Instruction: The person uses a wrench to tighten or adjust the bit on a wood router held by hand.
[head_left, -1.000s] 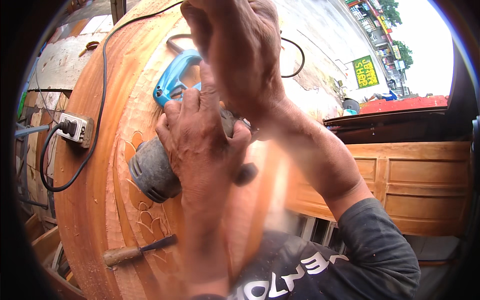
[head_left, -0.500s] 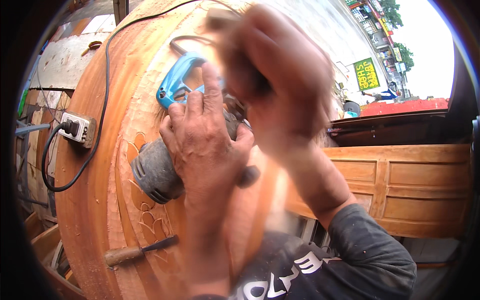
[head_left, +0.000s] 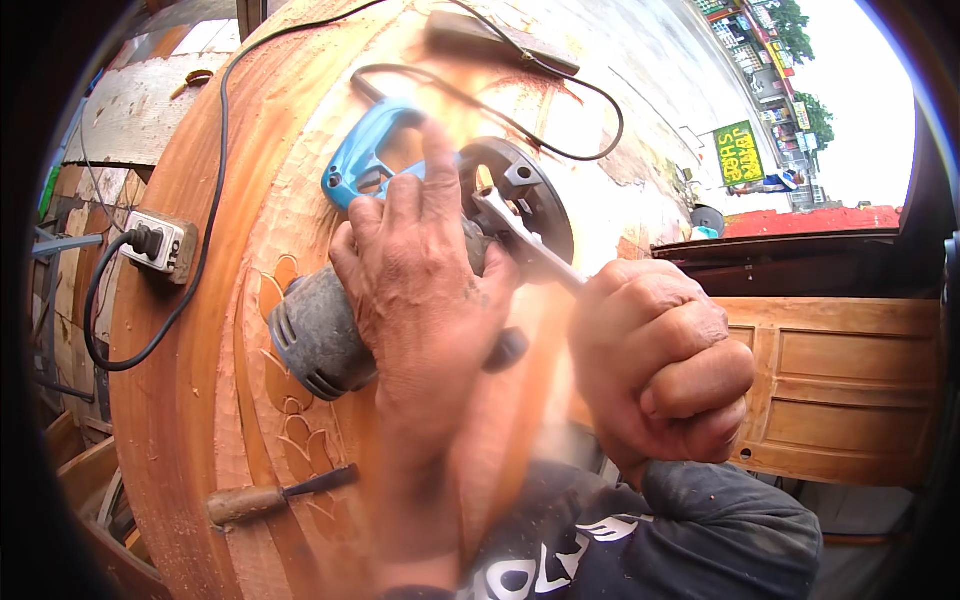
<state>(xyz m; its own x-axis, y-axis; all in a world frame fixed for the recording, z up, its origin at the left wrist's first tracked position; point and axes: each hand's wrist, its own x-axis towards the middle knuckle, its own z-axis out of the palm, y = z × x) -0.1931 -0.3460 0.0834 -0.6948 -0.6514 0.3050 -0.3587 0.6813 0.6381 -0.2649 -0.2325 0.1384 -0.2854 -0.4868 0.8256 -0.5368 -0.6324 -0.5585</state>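
Note:
A power router lies on its side on a carved wooden panel. It has a grey motor housing, a blue handle and a dark round base. My left hand is clasped over its body, index finger stretched toward the blue handle and thumb near the base. A metal wrench reaches in between body and base, its head at the collet area beside a small brass-coloured piece. Closed in a fist round the wrench's other end is my right hand.
A wooden-handled chisel rests on the panel at lower left. A black cord runs from a socket box across the panel. Beyond the router lies a dark block. A panelled door stands at right.
My right hand has swung from above the router's base down and to the right, uncovering the base, the cord behind it and the wrench. My left hand stays on the router.

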